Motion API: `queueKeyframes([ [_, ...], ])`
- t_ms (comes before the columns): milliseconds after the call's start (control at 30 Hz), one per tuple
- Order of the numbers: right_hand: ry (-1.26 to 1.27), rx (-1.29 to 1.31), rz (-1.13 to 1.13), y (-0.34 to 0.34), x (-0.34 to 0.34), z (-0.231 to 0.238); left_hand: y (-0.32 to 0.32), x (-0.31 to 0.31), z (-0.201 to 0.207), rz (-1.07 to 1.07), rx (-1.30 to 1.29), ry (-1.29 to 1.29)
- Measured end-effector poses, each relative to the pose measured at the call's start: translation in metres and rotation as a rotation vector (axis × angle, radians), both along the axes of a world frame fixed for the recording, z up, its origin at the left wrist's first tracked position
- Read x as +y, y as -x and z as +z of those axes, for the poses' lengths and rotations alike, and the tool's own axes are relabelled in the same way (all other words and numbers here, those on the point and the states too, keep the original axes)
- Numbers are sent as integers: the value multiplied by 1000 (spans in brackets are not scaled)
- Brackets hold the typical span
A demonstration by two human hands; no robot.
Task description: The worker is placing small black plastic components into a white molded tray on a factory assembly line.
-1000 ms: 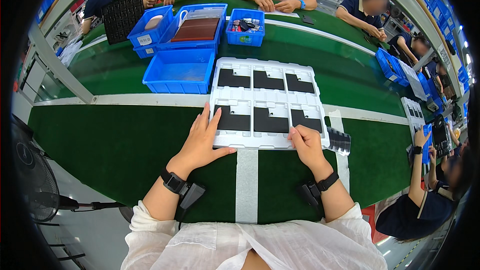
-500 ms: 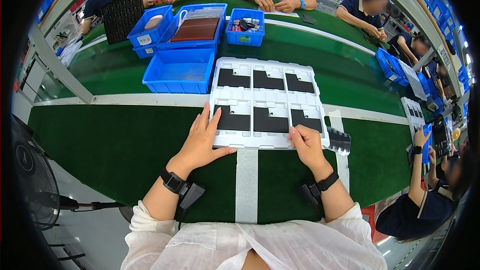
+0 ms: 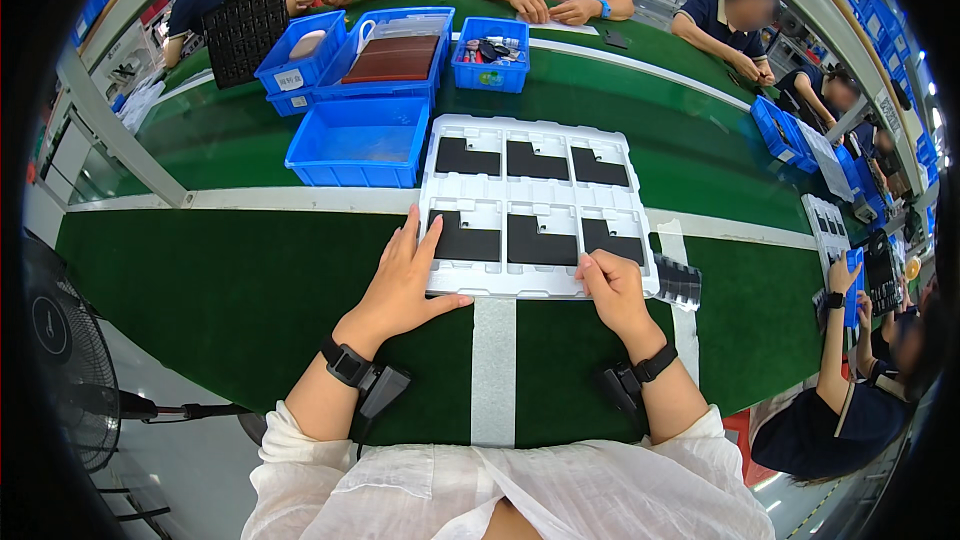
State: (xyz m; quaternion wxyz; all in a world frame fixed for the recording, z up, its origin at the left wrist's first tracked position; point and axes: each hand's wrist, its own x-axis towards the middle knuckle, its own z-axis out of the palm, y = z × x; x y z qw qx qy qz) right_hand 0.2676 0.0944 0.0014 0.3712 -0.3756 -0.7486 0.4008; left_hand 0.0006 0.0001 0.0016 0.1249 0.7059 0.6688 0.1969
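Across the interval, almost nothing shifted. The left hand [image 3: 400, 285] and the right hand [image 3: 612, 290] showed no measurable displacement at the near edge of the white tray [image 3: 535, 210]; any finger movement was too small to tell. At the 3 o'clock side of the worktop [image 3: 250, 280], the co-worker's raised hand [image 3: 835, 280] held its blue item at nearly the same height. The people seated at 12 o'clock showed only negligible changes in posture.
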Motion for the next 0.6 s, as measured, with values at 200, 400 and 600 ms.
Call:
queueKeyframes([
  [200,-4,-6,-1,0,0,1,-1,0,1,9,3,16],
  [400,8,3,0,0,-1,2,-1,0,1,11,-1,24],
  [600,6,6,-2,0,0,1,-1,0,2,12,1,28],
])
